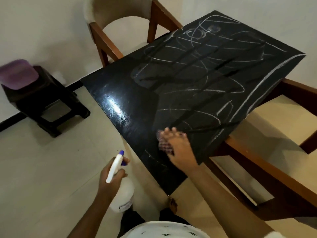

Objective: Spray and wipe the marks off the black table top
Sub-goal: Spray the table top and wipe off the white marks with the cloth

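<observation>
The black table top (pixel 130 93) fills the middle of the view, glossy and free of marks on its left part. White chalk marks (pixel 202 69) cover its centre and right side, with a few faint ones near the front edge. My right hand (pixel 180 148) presses a checked cloth (pixel 163 143) flat on the table near the front right edge; the hand is blurred. My left hand (pixel 109 177) holds a white spray bottle (pixel 120 182) with a blue nozzle over the floor, left of the table's front corner.
A wooden chair with a beige back (pixel 120 19) stands behind the table. A second wooden chair frame (pixel 267 169) sits at the right, under the table's edge. A dark plastic stool (pixel 48 103) with a purple lid (pixel 17 74) stands at the left wall. The floor is pale tile.
</observation>
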Action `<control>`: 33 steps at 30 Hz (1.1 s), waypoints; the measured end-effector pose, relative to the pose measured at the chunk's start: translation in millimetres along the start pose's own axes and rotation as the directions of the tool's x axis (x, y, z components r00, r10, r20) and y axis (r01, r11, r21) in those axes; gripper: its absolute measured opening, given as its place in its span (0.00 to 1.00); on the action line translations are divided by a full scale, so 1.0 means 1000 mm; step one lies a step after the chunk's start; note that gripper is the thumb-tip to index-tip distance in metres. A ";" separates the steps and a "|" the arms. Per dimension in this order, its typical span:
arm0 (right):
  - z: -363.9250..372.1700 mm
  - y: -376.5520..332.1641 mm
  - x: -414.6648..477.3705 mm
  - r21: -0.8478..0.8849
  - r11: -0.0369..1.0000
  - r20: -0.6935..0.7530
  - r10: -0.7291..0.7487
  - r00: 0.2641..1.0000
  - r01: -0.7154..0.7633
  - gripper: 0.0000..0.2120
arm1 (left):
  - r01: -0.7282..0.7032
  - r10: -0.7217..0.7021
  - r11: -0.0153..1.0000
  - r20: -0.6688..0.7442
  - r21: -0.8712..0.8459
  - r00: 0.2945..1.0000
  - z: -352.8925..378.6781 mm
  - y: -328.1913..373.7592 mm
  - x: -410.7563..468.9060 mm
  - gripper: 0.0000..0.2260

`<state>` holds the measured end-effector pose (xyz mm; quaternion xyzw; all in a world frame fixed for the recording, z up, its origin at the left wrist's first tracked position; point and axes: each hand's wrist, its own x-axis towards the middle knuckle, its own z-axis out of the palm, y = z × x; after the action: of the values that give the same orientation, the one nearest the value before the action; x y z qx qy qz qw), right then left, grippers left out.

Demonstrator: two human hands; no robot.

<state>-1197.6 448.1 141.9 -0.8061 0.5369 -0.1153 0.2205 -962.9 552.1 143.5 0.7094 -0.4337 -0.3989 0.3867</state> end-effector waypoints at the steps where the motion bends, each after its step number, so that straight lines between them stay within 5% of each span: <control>1: 0.014 -0.005 -0.003 -0.096 0.987 0.123 -0.114 0.986 0.126 0.32 | -0.012 0.011 0.999 -0.039 -0.031 0.999 0.000 0.003 0.002 0.14; 4: 0.049 -0.017 -0.031 -0.277 0.874 0.358 -0.292 0.887 0.400 0.32 | -0.012 -0.008 0.988 -0.133 -0.153 0.991 0.002 0.011 0.009 0.16; 10: 0.067 -0.009 -0.054 -0.279 0.717 0.437 -0.497 0.749 0.639 0.36 | -0.025 -0.025 0.976 -0.223 -0.218 0.974 0.006 0.021 0.015 0.17; 14: 0.060 0.000 0.012 -0.291 0.761 0.397 -0.454 0.797 0.579 0.36 | -0.046 -0.013 0.970 -0.240 -0.239 0.971 0.005 0.023 0.013 0.16; 19: 0.037 0.007 0.086 -0.364 0.902 0.262 -0.139 0.955 0.232 0.35 | -0.060 0.000 0.973 -0.259 -0.225 0.966 0.003 0.019 0.011 0.18; 28: 0.049 0.009 -0.075 -0.247 0.786 0.333 -0.480 0.812 0.566 0.33 | -0.074 0.018 0.974 -0.249 -0.215 0.968 0.001 0.021 0.010 0.16; 33: 0.052 0.016 -0.064 -0.273 0.828 0.353 -0.388 0.851 0.490 0.25 | -0.050 0.007 0.978 -0.211 -0.202 0.977 0.004 0.025 0.017 0.14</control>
<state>-1214.3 513.4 91.5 -0.9427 0.3095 0.0512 0.1137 -969.1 527.9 160.3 0.6973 -0.3570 -0.3591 0.5073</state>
